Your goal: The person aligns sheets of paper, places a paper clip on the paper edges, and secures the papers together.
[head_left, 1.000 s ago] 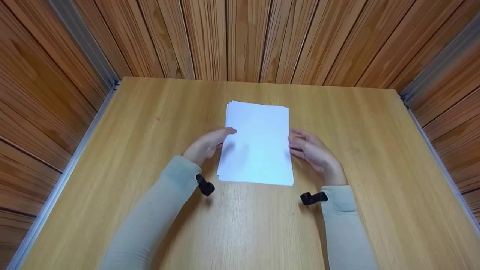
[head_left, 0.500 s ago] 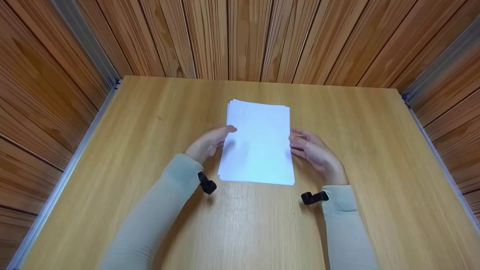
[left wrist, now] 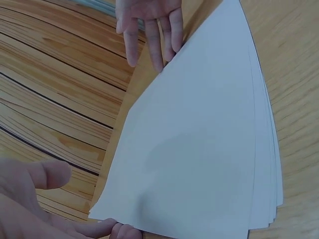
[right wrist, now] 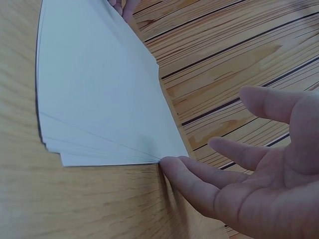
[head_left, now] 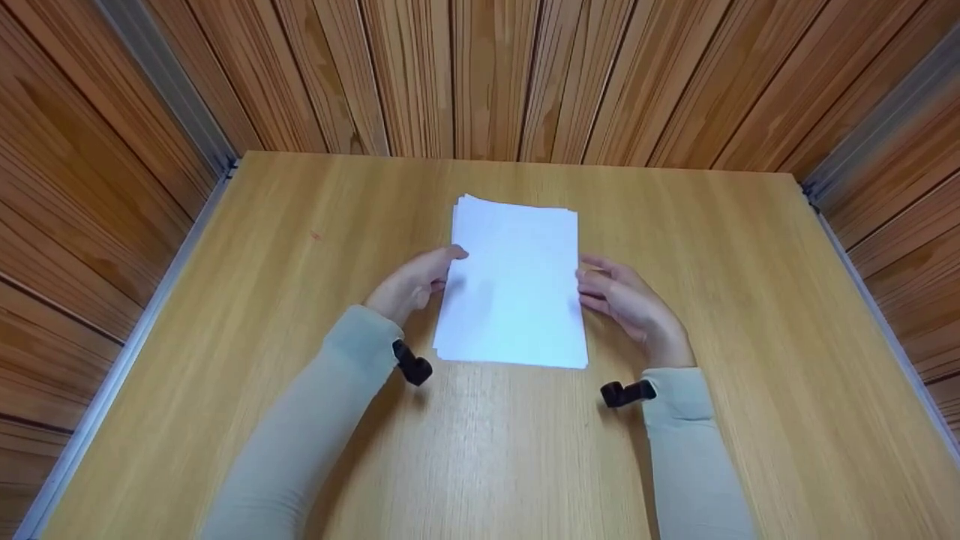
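Observation:
A stack of white paper sheets (head_left: 517, 289) lies on the wooden table, its corners slightly out of line. At its left edge is my left hand (head_left: 411, 286). In the left wrist view, the left thumb (left wrist: 52, 174) is raised apart from the top sheet, while fingertips (left wrist: 124, 231) touch the edge. My right hand (head_left: 634, 304) is at the opposite long edge, with fairly straight fingers. The right wrist view shows a fingertip (right wrist: 172, 165) against the sheet edges, which fan slightly there; that thumb (right wrist: 264, 102) stands away from the paper.
The wooden table (head_left: 300, 300) extends around the stack on every side. Wood-plank walls (head_left: 491, 82) rise behind it and at both sides, with grey metal strips at the corners. A black wrist mount (head_left: 412, 364) sticks out from the left sleeve and another (head_left: 628, 394) from the right.
My left hand has shifted very slightly toward the far side of the table, along the stack's left edge. My right hand stays at the right edge almost unmoved.

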`<state>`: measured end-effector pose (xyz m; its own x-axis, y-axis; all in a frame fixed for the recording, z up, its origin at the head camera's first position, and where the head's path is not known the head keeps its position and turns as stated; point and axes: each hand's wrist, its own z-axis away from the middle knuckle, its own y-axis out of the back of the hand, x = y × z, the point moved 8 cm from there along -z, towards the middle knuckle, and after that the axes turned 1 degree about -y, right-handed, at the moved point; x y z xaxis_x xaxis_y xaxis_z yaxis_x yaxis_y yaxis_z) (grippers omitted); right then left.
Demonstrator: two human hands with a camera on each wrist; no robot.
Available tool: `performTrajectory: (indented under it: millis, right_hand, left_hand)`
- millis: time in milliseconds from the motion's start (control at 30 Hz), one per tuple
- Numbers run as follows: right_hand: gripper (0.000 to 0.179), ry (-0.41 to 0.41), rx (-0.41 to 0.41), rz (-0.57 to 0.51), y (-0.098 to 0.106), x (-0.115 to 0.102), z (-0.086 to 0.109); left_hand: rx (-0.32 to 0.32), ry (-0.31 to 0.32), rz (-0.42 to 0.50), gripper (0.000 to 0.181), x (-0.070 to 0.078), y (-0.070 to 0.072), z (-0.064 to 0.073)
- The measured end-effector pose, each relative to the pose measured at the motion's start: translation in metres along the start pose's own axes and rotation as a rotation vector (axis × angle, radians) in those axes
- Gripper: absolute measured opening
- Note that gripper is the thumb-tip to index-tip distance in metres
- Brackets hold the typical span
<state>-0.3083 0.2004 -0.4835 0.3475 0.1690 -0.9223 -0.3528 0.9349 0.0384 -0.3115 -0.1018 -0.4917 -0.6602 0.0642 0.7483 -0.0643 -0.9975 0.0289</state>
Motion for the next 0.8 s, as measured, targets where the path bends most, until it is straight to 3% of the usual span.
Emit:
performTrajectory:
  millis: [67,333,800]
  right_hand:
    - [0.073,0.000,0.001,0.002,0.0000,-0.0003,0.0000]
    - [0.072,-0.001,0.004,0.015,-0.0003,-0.0002,0.0003]
    - [0.072,0.019,-0.004,0.012,0.0006,0.0004,0.0000]
  left_hand:
    - [-0.001,-0.011,0.006,0.057,0.0013,0.0004,-0.0012]
    - [-0.022,-0.021,0.015,0.070,0.0017,0.0009,-0.0035]
    - [-0.045,-0.031,0.041,0.068,0.0010,-0.0002,-0.0061]
